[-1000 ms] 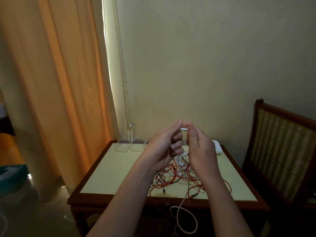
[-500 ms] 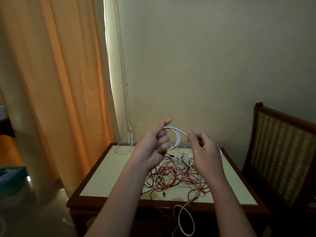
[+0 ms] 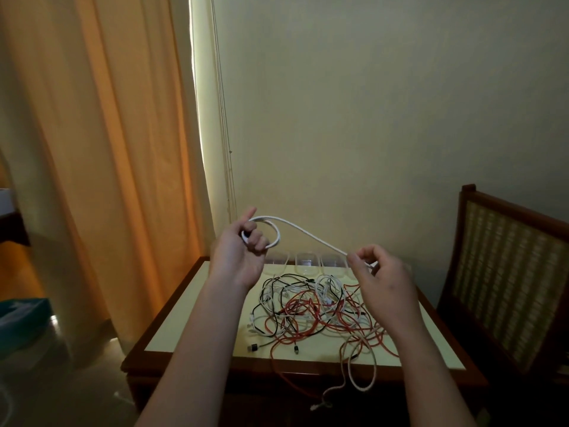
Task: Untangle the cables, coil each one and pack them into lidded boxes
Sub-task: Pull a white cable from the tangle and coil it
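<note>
My left hand point(image 3: 240, 257) curls round a small loop of the white cable point(image 3: 308, 234), raised above the surface point(image 3: 200, 315) at eleven o'clock from the pile point(image 3: 308, 306). My right hand point(image 3: 385, 278) pinches the run at one o'clock. To coil well, I should match each turn's size and let slack slide through the pinch. The cable looks thin and braided, trailing down into red, black and white strands.

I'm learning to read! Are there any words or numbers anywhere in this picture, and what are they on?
None: no word, number or sign can be read.
The white cable that the left hand and right hand hold shows no print.
The clear boxes on the table look blank.
The black plug is too small to tell.
</note>
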### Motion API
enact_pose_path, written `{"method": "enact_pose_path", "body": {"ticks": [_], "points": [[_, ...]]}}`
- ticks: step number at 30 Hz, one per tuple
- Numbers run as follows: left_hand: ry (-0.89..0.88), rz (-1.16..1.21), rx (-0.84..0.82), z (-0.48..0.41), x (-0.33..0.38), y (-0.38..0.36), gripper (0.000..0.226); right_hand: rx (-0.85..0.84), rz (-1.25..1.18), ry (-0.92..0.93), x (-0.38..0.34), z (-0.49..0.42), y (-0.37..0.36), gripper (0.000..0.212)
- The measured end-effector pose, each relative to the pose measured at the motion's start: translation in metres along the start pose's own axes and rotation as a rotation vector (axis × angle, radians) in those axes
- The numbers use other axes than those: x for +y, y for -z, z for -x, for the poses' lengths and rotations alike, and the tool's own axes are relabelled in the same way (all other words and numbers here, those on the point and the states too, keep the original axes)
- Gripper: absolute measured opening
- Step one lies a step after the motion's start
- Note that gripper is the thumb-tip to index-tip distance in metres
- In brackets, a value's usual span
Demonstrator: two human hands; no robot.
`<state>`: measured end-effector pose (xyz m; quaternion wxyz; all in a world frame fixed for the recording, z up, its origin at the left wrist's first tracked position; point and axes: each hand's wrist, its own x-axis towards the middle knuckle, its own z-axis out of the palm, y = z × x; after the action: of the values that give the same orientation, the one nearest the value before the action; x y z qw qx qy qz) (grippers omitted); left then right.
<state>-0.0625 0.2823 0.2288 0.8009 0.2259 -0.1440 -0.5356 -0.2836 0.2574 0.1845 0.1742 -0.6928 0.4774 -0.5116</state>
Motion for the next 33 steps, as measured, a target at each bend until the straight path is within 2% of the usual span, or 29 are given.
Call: {"method": "enact_pose_path", "body": {"ticks": [5,9,14,18,22,24,27,30,33], "points": [[-0.320,-0.507,-0.045,0.017,-0.018,-0.008,0.027,-0.007,0.199,0.154,0.005,0.000,-0.010,0.020],[-0.505,-0.853,-0.127,0.027,-0.034,-0.014,0.031,-0.052,0.211,0.228,-0.004,0.004,-0.016,0.022],[-0.588,-1.093,-0.244,0.032,-0.048,-0.017,0.031,-0.015,0.076,0.266,-0.018,0.006,-0.014,0.033],[-0.525,-1.212,-0.322,0.035,-0.053,-0.015,0.027,0.006,0.024,0.274,-0.022,0.005,-0.013,0.037],[-0.274,-1.157,-0.390,0.035,-0.054,-0.018,0.028,0.029,-0.093,0.251,-0.029,0.008,-0.012,0.030],[-0.111,-0.989,-0.419,0.035,-0.055,-0.021,0.031,0.068,-0.166,0.196,-0.030,0.009,-0.013,0.030],[0.073,-0.703,-0.447,0.037,-0.053,-0.024,0.041,0.063,-0.152,0.097,-0.031,0.006,-0.015,0.033],[0.189,-0.499,-0.485,0.039,-0.049,-0.026,0.033,-0.034,-0.173,0.061,-0.033,0.007,-0.015,0.038],[0.193,-0.448,-0.499,0.041,-0.052,-0.028,0.029,-0.074,-0.220,0.052,-0.035,0.009,-0.016,0.045]]}}
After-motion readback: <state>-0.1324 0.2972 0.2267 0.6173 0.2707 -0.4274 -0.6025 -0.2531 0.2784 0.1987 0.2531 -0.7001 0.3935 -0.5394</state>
